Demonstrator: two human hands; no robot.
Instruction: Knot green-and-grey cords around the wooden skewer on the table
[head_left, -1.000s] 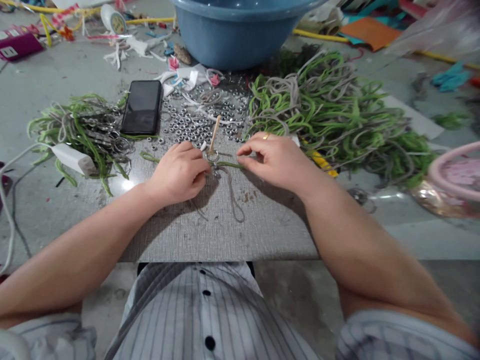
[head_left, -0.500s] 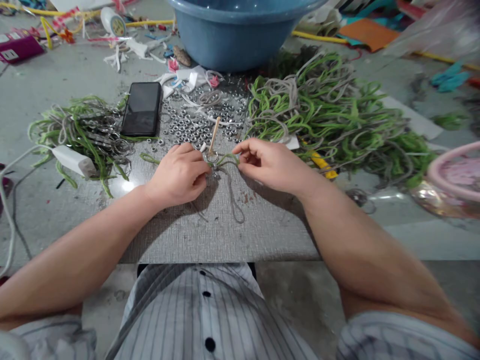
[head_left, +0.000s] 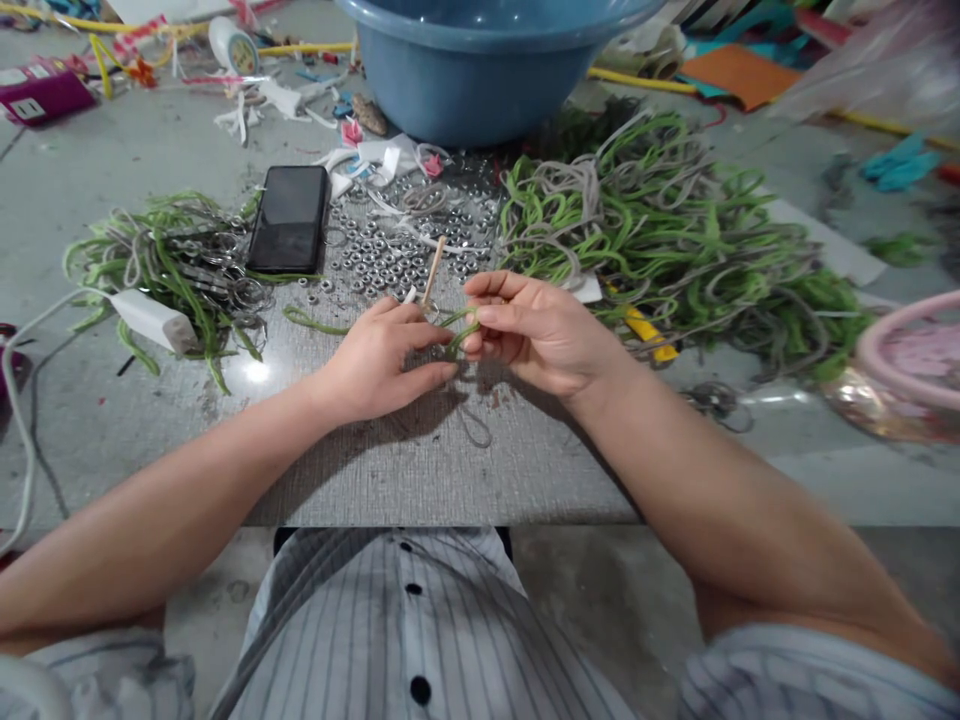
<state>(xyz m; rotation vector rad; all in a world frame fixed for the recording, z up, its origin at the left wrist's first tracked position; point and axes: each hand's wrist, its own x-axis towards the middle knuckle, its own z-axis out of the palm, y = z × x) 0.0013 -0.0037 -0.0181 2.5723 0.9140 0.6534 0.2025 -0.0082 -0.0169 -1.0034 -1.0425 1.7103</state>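
My left hand (head_left: 379,360) and my right hand (head_left: 536,330) meet over the middle of a grey textured board (head_left: 420,470). Both pinch a thin green cord (head_left: 459,330) between their fingertips. A small wooden stick (head_left: 433,268) stands up just behind my left fingers. A grey cord loop (head_left: 480,430) trails on the board below the hands. The cord's other green end (head_left: 307,320) lies to the left of my left hand.
Small metal nuts (head_left: 382,255) are scattered behind the hands, beside a black phone (head_left: 289,217). A big heap of green and grey cords (head_left: 675,240) lies right, a smaller heap with key rings (head_left: 180,265) left. A blue basin (head_left: 480,60) stands behind.
My right hand has moved left and turned palm-up, bringing the green cord in to my left hand. Both hands have lifted slightly off the board.
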